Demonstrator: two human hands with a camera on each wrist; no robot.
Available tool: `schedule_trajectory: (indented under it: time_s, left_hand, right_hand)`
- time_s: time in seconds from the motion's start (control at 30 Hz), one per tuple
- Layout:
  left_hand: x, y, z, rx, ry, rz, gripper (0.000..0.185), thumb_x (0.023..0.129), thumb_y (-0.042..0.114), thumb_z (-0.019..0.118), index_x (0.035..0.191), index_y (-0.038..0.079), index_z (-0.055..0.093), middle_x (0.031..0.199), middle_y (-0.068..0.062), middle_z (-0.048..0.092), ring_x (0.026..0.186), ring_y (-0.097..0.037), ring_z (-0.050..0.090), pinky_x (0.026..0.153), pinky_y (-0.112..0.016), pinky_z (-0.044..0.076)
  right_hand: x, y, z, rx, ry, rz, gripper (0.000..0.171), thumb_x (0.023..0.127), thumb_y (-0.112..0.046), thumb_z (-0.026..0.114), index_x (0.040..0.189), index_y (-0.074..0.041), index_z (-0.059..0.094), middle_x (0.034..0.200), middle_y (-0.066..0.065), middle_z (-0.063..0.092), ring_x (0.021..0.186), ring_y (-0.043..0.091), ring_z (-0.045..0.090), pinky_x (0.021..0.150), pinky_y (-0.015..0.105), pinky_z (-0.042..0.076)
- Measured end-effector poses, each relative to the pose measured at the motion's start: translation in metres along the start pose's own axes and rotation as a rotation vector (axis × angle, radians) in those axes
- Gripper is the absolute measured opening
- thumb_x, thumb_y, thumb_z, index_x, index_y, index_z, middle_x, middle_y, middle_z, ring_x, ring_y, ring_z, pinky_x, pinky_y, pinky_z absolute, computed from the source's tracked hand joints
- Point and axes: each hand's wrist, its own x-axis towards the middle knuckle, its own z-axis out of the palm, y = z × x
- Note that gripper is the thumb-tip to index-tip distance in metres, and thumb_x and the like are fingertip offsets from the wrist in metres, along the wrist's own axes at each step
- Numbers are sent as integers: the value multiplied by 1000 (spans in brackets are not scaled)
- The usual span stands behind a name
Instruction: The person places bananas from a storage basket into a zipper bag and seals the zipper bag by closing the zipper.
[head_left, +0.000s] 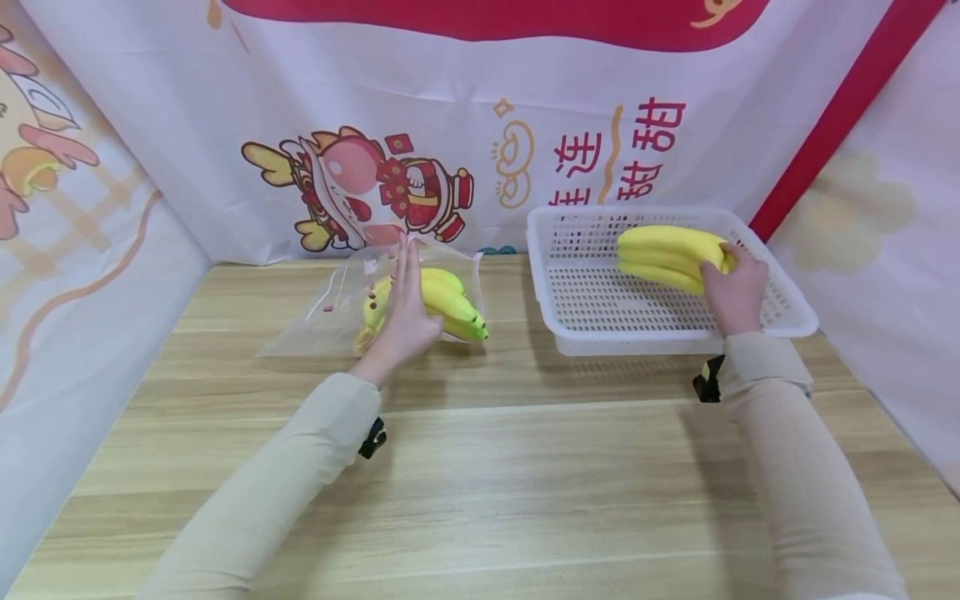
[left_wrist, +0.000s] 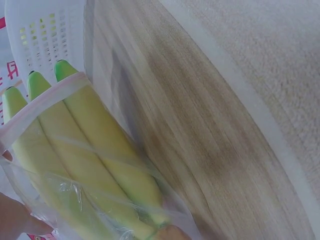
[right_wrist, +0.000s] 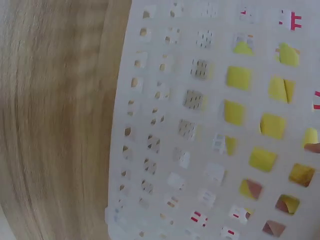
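My left hand (head_left: 405,325) lies against a clear plastic bag (head_left: 315,321), its fingers straight and together, pointing up and away. Inside the bag is a bunch of bananas (head_left: 450,304), whose green tips (left_wrist: 37,82) stick out past the bag's pinkish rim (left_wrist: 55,95). On the right, my right hand (head_left: 738,287) grips one end of a second bunch of yellow bananas (head_left: 660,254) over a white plastic basket (head_left: 592,329). Through the holes of the basket wall (right_wrist: 185,145), yellow banana skin and part of a hand show in the right wrist view.
Both bag and basket are on a wood-grain table (head_left: 525,475), near its back edge. A printed white cloth (head_left: 480,100) hangs behind them, with more cloth at the left and right sides. Black straps (head_left: 708,379) are at both wrists.
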Motion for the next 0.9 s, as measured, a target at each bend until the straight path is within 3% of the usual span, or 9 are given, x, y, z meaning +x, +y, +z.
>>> schedule_trajectory:
  time_s: [0.23,0.57,0.9]
  left_hand:
    - [0,0,0,11,-3,0,112,69,-11,57,153,14,-12,159,5,-25,150,-24,-9,121,-52,5]
    - [0,-1,0,10,1,0,113,68,-11,57,153,15,-12,159,6,-25,150,-23,-9,121,-53,5]
    - [0,0,0,-3,-4,-4,113,68,-11,57,153,15,-13,158,7,-27,150,-23,-10,121,-53,4]
  right_hand:
    - [-4,-11,5,118,7,0,57,98,-30,43,150,-13,29,156,13,26,139,27,31,115,38,33]
    - [-18,-41,18,147,-41,-26,57,99,-38,45,150,-20,29,157,6,27,135,24,38,111,37,39]
    - [-43,-70,33,204,-74,-156,53,98,-35,49,147,-19,37,149,7,40,120,21,47,102,35,46]
